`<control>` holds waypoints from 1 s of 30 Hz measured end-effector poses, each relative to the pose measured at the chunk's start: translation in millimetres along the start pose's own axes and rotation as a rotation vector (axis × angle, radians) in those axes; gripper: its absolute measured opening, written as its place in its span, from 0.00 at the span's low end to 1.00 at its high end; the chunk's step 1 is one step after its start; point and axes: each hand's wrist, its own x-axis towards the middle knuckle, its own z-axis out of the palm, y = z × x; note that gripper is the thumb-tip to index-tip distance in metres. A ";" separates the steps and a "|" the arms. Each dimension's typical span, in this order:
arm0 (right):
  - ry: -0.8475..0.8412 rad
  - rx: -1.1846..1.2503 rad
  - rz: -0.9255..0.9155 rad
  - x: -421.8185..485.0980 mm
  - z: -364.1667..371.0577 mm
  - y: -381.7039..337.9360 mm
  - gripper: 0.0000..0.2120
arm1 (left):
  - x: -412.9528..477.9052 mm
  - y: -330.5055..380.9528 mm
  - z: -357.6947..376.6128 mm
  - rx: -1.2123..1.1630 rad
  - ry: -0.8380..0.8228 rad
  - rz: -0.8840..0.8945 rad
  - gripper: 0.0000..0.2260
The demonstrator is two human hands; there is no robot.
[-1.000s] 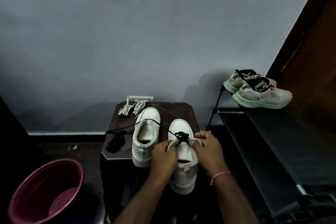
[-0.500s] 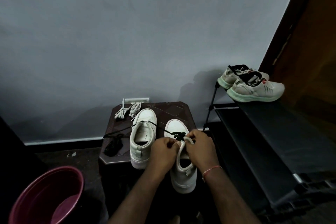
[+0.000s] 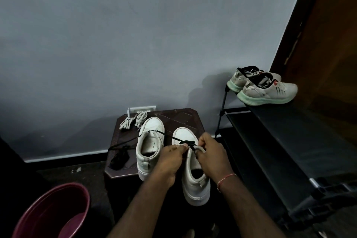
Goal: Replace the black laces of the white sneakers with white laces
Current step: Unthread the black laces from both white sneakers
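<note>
White laces [image 3: 133,121] lie back left on the stool [image 3: 183,120]. Your left hand [image 3: 170,162] grips the right sneaker [image 3: 195,183] at its eyelets; your right hand [image 3: 210,158] pinches the black lace [image 3: 186,142]. Brace it, loosen each crossing, never yank

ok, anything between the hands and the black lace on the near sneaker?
Nothing visible. The left hand and right hand are both at the black lace, pinching at it over the sneaker.
</note>
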 end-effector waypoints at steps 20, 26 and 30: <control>-0.154 -0.300 0.045 -49.4 -3.5 -22.4 0.23 | -1.2 -15.2 6.0 0.127 0.098 0.131 0.14; -0.083 -0.278 0.015 -37.2 5.6 -4.2 0.17 | 0.0 -6.2 9.2 -0.281 0.024 -0.035 0.13; -0.090 -0.276 0.018 -28.7 4.2 -3.6 0.16 | -2.6 -5.7 13.1 -0.269 0.004 0.025 0.08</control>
